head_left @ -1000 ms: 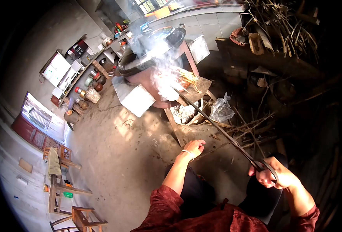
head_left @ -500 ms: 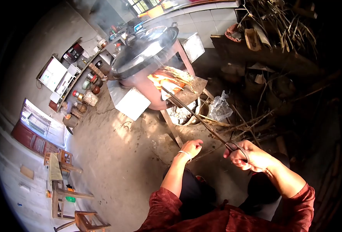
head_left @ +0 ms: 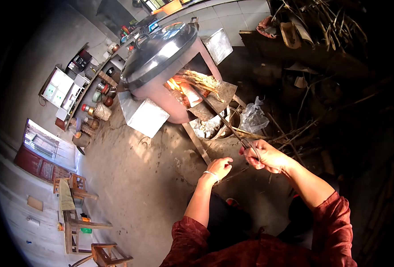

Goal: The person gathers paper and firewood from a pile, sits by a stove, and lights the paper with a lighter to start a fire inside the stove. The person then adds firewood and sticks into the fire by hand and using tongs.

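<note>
My right hand (head_left: 265,155) is wrapped round the looped handle of long metal fire tongs (head_left: 221,116). Their far end reaches into the mouth of a brown stove (head_left: 175,111), among burning firewood (head_left: 200,80). Flames show at the left of that wood. My left hand (head_left: 219,168) hovers below the stove's leg with its fingers curled in; I see nothing in it. On top of the stove sits a large dark pot with a shiny lid (head_left: 163,49).
Under the stove mouth stands a basin of ash (head_left: 207,127), beside a clear plastic bag (head_left: 253,118). Loose sticks (head_left: 290,138) lie to the right, and more brushwood (head_left: 330,26) is heaped at the upper right. A wooden stool (head_left: 103,256) stands at the lower left.
My right hand has moved forward and left with the tongs, whose tip is deeper in the stove mouth. Smoke over the pot has thinned. My left hand has barely shifted.
</note>
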### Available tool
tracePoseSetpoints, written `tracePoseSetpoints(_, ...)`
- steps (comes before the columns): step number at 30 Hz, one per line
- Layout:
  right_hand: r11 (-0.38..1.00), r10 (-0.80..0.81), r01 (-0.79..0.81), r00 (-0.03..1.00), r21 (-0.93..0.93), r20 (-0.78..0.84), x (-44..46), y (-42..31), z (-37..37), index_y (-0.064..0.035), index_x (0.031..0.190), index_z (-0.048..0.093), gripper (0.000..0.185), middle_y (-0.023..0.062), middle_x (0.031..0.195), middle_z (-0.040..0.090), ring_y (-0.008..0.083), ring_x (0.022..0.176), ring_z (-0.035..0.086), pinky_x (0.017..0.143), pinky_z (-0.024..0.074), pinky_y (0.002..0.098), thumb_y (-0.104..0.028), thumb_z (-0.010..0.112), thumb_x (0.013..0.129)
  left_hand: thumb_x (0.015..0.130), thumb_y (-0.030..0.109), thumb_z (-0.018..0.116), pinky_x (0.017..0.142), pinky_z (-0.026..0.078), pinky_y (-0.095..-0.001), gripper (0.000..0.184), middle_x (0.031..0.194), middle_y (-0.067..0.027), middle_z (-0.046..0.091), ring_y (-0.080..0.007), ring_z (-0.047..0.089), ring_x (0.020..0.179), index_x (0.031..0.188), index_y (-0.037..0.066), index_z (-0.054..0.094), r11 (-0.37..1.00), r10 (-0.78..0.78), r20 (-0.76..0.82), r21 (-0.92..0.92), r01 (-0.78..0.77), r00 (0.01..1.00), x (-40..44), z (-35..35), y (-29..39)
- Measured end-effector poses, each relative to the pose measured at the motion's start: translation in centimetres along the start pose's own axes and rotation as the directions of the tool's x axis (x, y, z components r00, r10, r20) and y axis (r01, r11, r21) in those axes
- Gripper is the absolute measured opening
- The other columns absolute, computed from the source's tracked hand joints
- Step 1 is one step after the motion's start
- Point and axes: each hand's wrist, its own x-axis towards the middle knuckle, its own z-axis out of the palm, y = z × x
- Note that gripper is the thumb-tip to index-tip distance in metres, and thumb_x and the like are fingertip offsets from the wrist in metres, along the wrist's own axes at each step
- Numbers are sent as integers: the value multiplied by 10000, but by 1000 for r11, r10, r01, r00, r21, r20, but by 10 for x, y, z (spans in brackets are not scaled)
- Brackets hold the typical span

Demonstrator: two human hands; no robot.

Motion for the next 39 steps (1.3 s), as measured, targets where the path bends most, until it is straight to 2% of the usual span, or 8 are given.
tracePoseSetpoints(7, 994, -36, 34, 999, -100, -24, 22, -5, -1, 56, 949, 493, 226, -9, 583, 433, 41, 454, 341, 393, 248, 184, -147, 504, 851, 800, 174, 584, 724, 490, -367, 277, 883, -155, 655, -308, 628, 806, 1059, 75, 590, 999, 36, 9, 23, -36, 999, -1, 1, -7)
tracePoseSetpoints(12, 924, -42, -2, 993, -382, -108, -10, -3, -5, 12, 839, 551, 329, -26, 559, 408, 24, 421, 307, 372, 202, 182, -315, 522, 855, 800, 178, 587, 745, 485, -371, 283, 899, -159, 653, -309, 621, 844, 1064, 76, 588, 999, 35, -1, 23, -35, 999, -4, -2, -7)
tracePoseSetpoints(15, 937, -32, -18, 990, -350, -139, -58, -22, 16, -11, 767, 513, 277, -21, 578, 417, 28, 460, 340, 384, 248, 191, -271, 463, 850, 802, 179, 587, 747, 481, -368, 292, 901, -155, 654, -298, 621, 841, 1077, 80, 583, 1000, -7, 27, 26, 6, 1000, -6, -5, -1)
tracePoseSetpoints(21, 964, 31, -68, 989, -256, -148, -140, -31, 29, 27, 874, 551, 279, -15, 607, 462, 23, 476, 368, 389, 268, 163, -248, 533, 835, 811, 187, 585, 742, 475, -351, 306, 888, -123, 661, -269, 623, 818, 1098, 80, 575, 999, -47, 74, 22, 45, 996, -6, -3, 5)
tracePoseSetpoints(26, 920, 88, -137, 985, -367, -147, -165, -41, 37, 48, 871, 555, 175, 0, 640, 514, 46, 508, 432, 447, 332, 205, -83, 497, 772, 799, 211, 582, 781, 470, -382, 295, 936, -124, 645, -304, 599, 897, 1075, 108, 583, 998, -25, 75, 59, 20, 997, -2, 5, 3)
tracePoseSetpoints(29, 923, 106, -159, 981, -352, -165, -164, -47, 46, 44, 852, 557, 156, -6, 626, 501, 42, 494, 419, 435, 320, 205, -79, 500, 775, 800, 210, 578, 781, 472, -382, 291, 930, -124, 649, -306, 604, 887, 1072, 107, 585, 999, -8, 58, 44, 6, 998, -2, 7, 3)
tracePoseSetpoints(36, 980, 95, -115, 987, -161, -126, -143, -22, 34, 63, 939, 536, 181, -25, 608, 447, 19, 473, 345, 389, 243, 168, -65, 494, 819, 802, 113, 594, 661, 471, -299, 288, 810, -114, 659, -168, 604, 699, 1082, 44, 582, 979, -64, -282, -204, 6, 957, 1, -5, 7)
tracePoseSetpoints(39, 976, 94, -123, 982, -181, -162, -158, -30, 40, 60, 937, 536, 184, -30, 599, 437, 15, 468, 337, 380, 238, 162, -90, 498, 836, 798, 102, 602, 650, 467, -295, 280, 771, -108, 655, -141, 590, 690, 1067, 28, 585, 945, -101, -314, -328, -8, 944, 6, 2, -8)
